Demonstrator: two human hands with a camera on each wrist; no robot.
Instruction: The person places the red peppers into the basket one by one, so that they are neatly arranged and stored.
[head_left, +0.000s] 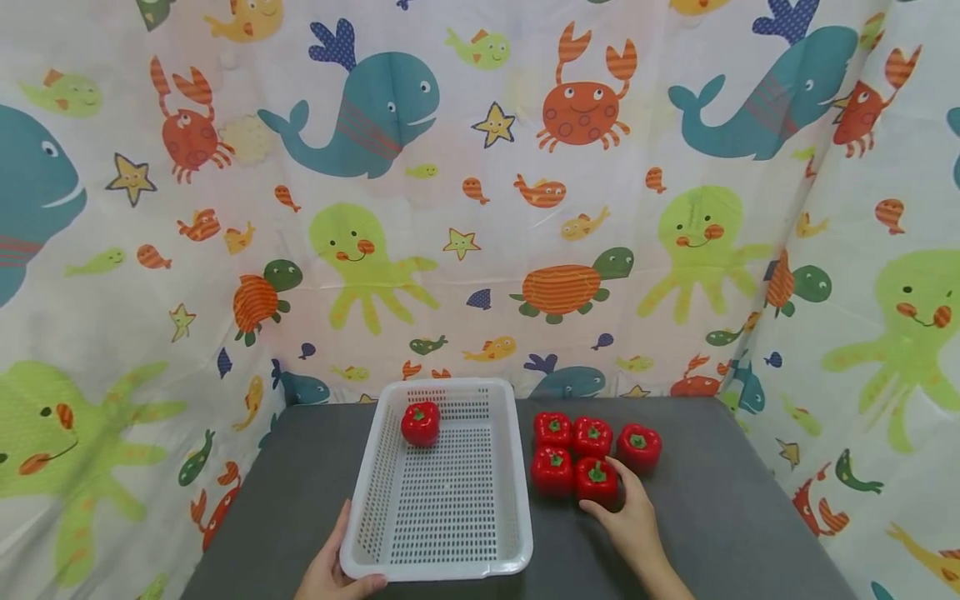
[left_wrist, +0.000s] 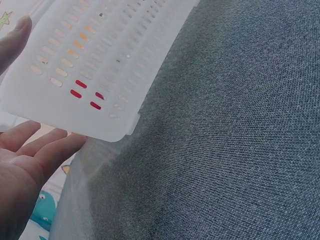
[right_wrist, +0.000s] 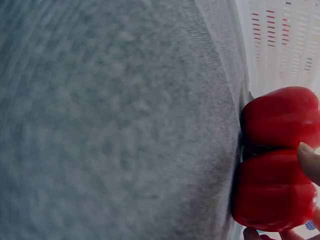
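My left hand (head_left: pixel 330 571) holds the near left corner of a white perforated plastic basket (head_left: pixel 438 572), thumb by the front wall and fingers along the left side. In the left wrist view, the fingers (left_wrist: pixel 55 150) touch the outside of the basket (left_wrist: pixel 60 107). One red bell pepper (head_left: pixel 421 423) lies in the basket's far left part. To the right of the basket, my right hand (head_left: pixel 633 525) has thumb and fingers around the nearest right red bell pepper (head_left: pixel 595 483), which rests on the table. The right wrist view shows this pepper (right_wrist: pixel 275 192) against a neighbouring pepper (right_wrist: pixel 282 117).
Several more red bell peppers (head_left: pixel 552 472) stand close together, with one (head_left: pixel 639 447) slightly apart at the right. Dark grey cloth (head_left: pixel 720 517) covers the table. A curtain (head_left: pixel 480 275) printed with sea animals hangs behind and along both sides.
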